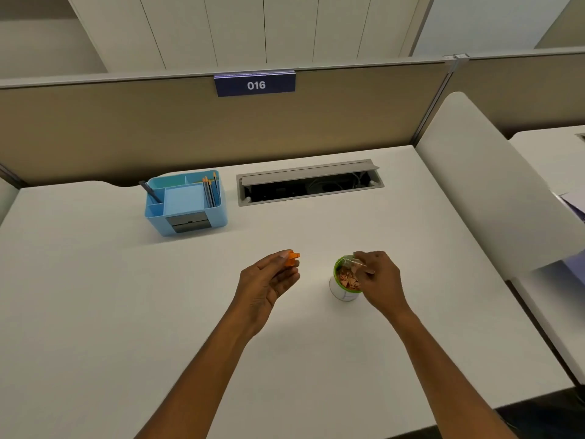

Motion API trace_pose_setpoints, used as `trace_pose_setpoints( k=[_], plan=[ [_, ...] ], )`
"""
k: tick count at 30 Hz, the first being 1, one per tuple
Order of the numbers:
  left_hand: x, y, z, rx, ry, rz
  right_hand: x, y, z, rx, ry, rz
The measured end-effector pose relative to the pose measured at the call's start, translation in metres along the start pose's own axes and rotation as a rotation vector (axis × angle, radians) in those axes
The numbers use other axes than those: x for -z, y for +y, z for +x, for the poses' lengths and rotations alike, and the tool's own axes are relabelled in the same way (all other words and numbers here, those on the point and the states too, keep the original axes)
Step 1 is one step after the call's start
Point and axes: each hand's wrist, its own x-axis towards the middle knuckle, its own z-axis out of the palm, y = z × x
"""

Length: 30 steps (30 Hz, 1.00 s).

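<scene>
Pinched between the thumb and fingertips of the left grip (269,280), a small orange plastic piece (293,258) is held above the tabletop (126,312), near the left of a green-rimmed white cup (342,293). A clear plastic piece (357,263) is pinched by the right grip (381,280) and held over the cup's mouth; whether the rim is touched cannot be told. Pencil shavings (348,278) are seen inside the cup. A blue desk organiser (186,205) with pencils (211,191) is set well behind, beside an open cable hatch (308,182).

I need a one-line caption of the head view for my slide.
The left hand holds an orange piece; the right hand holds a clear piece over a cup of shavings.
</scene>
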Motion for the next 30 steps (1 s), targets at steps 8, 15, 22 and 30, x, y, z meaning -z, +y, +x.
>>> trace_pose_setpoints(
  k=[8,15,22,30],
  plan=[
    [0.002,-0.003,0.005,-0.006,0.033,0.039,0.011,0.015,0.02,0.123,-0.062,-0.25],
    [0.004,0.001,0.008,-0.011,0.044,0.045,0.009,0.014,0.021,0.124,-0.069,-0.201],
    [0.005,0.004,0.011,-0.017,0.05,0.048,0.007,0.016,0.022,0.141,-0.08,-0.209],
    [0.006,0.009,0.009,-0.018,0.04,0.06,0.004,0.022,0.014,0.013,0.056,0.061]
  ],
)
